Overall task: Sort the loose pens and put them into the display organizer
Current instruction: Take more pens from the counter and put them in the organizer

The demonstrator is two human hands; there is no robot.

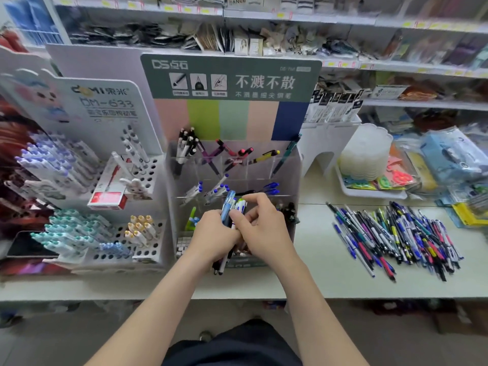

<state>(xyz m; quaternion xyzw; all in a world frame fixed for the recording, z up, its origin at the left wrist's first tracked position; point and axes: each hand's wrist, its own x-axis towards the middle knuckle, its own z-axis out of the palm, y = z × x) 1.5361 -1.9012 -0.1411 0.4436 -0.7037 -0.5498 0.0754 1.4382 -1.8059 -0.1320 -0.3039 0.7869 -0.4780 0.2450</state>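
Observation:
My left hand [211, 236] grips a bundle of pens [229, 207] upright in front of the clear tiered display organizer [295, 170]. Their tips poke out below the hand. My right hand [264, 228] pinches the top of one pen with a green-and-white cap in that bundle. The organizer's compartments hold sorted pens: black-and-white ones at the back left, purple, pink, yellow and teal ones along the back row, blue-capped ones in the middle row. A large pile of loose pens [396, 236] lies on the white counter to the right.
A white pen stand [126, 180] with round holes and pastel pens stands left of the organizer. A white tray [369, 192] with a plastic container and packets sits at the back right. Shelves of goods fill the background. The counter edge [237, 291] runs below my hands.

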